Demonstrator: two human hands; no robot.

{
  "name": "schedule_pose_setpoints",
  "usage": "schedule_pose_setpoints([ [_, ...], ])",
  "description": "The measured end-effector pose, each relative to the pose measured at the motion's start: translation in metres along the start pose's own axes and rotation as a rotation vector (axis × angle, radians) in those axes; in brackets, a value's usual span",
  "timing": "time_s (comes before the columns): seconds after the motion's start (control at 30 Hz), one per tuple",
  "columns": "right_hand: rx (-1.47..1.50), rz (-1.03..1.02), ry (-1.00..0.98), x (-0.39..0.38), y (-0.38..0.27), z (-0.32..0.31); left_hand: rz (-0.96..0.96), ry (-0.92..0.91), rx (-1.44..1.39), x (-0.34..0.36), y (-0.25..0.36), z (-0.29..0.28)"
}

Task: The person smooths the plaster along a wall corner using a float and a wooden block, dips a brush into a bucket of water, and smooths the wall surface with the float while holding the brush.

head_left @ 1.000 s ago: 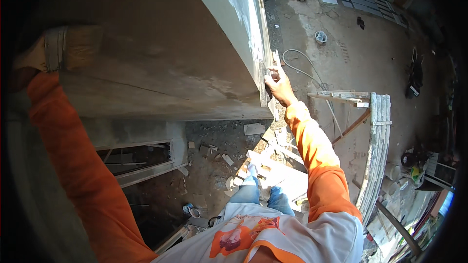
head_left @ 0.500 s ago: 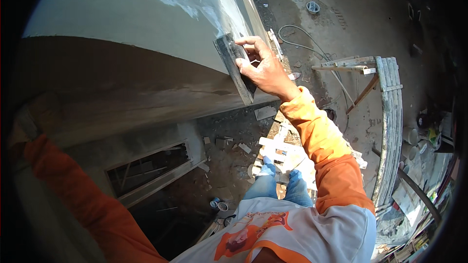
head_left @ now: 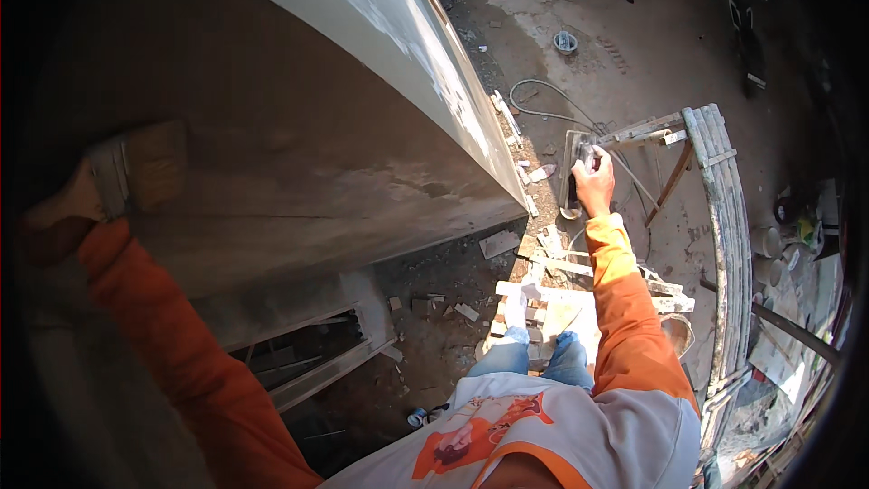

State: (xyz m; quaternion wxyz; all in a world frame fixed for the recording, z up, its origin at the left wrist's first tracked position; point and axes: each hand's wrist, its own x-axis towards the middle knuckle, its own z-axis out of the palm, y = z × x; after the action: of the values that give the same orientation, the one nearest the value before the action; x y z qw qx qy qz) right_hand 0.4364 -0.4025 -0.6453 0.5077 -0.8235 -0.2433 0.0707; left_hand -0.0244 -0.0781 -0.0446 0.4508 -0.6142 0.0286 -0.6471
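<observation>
My left hand [head_left: 71, 208] is closed round the handle of a wide flat brush [head_left: 156, 163]. The bristles lie against or close to the shaded grey face of the plastered wall [head_left: 299, 149]; contact is hard to tell in the dark. On the right, my right hand [head_left: 595, 183] grips a plastering float [head_left: 572, 167] by its back handle. The float is held off the wall, out past its corner, over the ground far below. A sunlit strip of the wall [head_left: 425, 45] shows wet, whitish streaks.
My feet stand on a plank platform [head_left: 584, 308]. A frame of bound poles [head_left: 720, 217] rises to the right. On the ground lie a hose [head_left: 543, 113], a bucket [head_left: 565, 43] and rubble [head_left: 466, 311]. A framed opening [head_left: 317, 371] is below the wall.
My right hand has drawn the float away from the wall corner, out to the right. My left hand with the brush has come higher and clearer into view. The view has turned left.
</observation>
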Motion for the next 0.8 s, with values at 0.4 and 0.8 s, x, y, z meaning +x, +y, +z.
schedule_pose_setpoints([
  [0.4,-0.075,-1.483,0.524,-0.008,-0.503,-0.229,-0.324,0.073,0.027,-0.022,0.027,-0.036],
  [0.8,-0.304,-1.769,0.934,0.0,-0.655,-0.216,0.077,0.272,0.29,-0.056,-0.026,-0.031],
])
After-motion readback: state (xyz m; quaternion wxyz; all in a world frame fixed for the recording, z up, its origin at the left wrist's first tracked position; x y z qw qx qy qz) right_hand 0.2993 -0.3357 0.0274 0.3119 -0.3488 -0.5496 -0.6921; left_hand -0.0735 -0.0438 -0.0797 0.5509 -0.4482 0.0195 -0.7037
